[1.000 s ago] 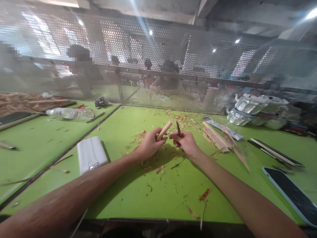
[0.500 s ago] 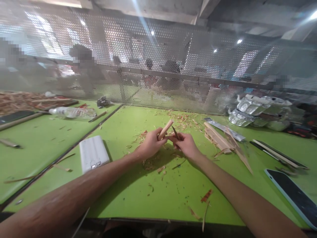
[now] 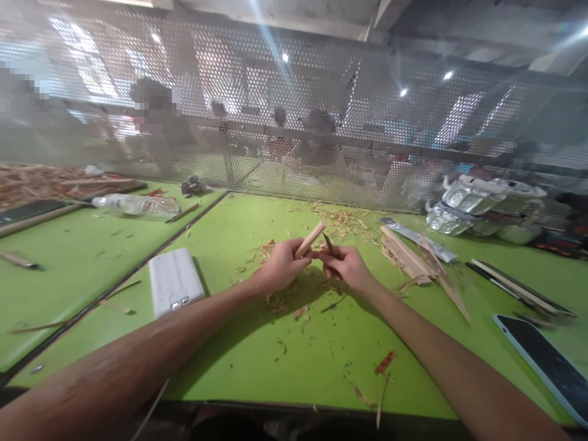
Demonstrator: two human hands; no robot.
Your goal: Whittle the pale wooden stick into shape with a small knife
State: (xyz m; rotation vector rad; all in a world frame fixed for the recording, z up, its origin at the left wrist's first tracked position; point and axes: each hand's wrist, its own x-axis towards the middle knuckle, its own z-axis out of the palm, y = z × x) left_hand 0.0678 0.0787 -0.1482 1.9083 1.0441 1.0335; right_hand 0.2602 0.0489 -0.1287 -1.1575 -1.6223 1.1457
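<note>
Wooden stick (image 3: 313,237), pale, straight, narrow dark blade (image 3: 327,241) beside it, curled shavings (image 3: 277,304)

Here come the forearms, left (image 3: 151,350) and right (image 3: 441,352), slanting in from the near corners! Left hand (image 3: 283,264) curled tight, thumb toward the right; right hand (image 3: 345,267) close beside it, fingers bent in a firm pinch.
</note>
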